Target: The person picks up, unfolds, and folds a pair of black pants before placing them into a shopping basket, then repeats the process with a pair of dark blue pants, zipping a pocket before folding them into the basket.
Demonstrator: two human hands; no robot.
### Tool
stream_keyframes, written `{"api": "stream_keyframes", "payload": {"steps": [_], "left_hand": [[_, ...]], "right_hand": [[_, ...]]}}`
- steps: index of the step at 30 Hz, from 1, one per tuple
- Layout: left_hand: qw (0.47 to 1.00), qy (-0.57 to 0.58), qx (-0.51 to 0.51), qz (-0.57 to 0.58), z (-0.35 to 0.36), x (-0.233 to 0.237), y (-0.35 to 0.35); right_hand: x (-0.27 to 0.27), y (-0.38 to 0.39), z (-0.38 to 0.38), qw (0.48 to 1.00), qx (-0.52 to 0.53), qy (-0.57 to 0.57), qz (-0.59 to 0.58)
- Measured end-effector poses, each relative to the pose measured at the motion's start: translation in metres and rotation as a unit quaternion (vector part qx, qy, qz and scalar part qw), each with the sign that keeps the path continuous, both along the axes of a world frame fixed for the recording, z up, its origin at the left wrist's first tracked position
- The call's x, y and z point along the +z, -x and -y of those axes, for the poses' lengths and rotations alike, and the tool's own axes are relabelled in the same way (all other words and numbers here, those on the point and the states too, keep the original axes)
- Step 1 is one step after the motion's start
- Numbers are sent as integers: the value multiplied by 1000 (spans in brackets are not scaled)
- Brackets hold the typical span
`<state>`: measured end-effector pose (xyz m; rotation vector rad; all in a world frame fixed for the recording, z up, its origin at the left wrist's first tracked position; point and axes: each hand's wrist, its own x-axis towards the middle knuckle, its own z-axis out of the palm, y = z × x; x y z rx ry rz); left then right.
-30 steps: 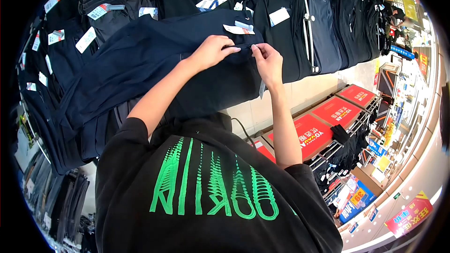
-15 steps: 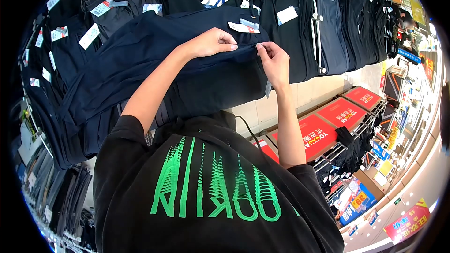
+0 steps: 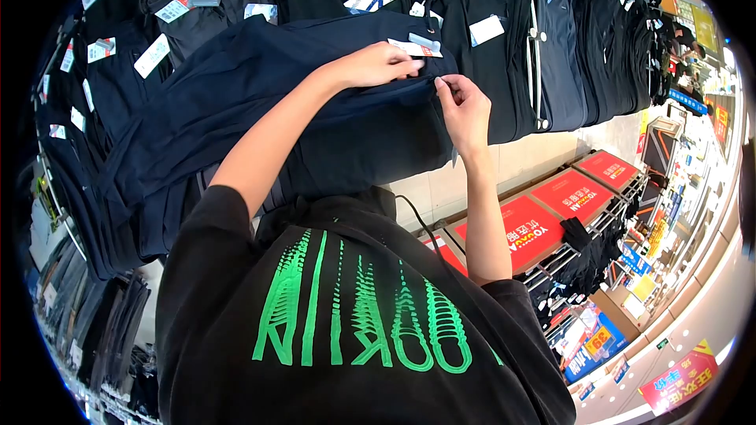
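Navy trousers lie across a stack of folded dark trousers, waistband to the right. My right hand pinches the edge of the waistband between thumb and fingers. Just left of it, my left hand rests over the cloth, its fingers curled together at the waistband. The left fingertips are slightly blurred and partly sunk against the dark fabric. Directly above those fingers sits a white and red price tag with a clear plastic fastener, attached near the waistband.
More dark trousers with white tags fill the display behind and on both sides. A white metal rail stands between stacks. To the right are red boxes beside a rack of black garments. Folded jeans lie lower left.
My left hand has moved right and slightly up along the waistband, nearer the tag and my right hand. My right hand has shifted slightly right and down, still pinching the edge.
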<state>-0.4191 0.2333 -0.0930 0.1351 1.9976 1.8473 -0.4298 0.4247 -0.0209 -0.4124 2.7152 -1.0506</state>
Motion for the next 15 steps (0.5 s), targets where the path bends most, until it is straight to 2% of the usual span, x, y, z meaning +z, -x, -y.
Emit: {"api": "stream_keyframes", "payload": {"steps": [1,3,5,6,9,13,15], "left_hand": [[999,-28,17,39,-8,7,7],[987,79,-100,96,-18,19,30],[981,57,-155,102,-28,3,45],[982,41,-145,109,-31,5,47],[991,25,-106,71,-41,-4,51],[988,98,-115,25,-47,-21,47],[992,88,-84,26,-42,-21,37]], "right_hand": [[0,-2,1,1000,15,-1,-20],[2,-4,3,998,38,-9,-54],[3,-5,2,995,52,-25,-79],[4,-5,1,994,59,-44,-81],[-9,-11,3,968,126,-82,-200],[-18,-33,19,952,169,-183,-176],[-25,-37,21,950,169,-162,-204]]}}
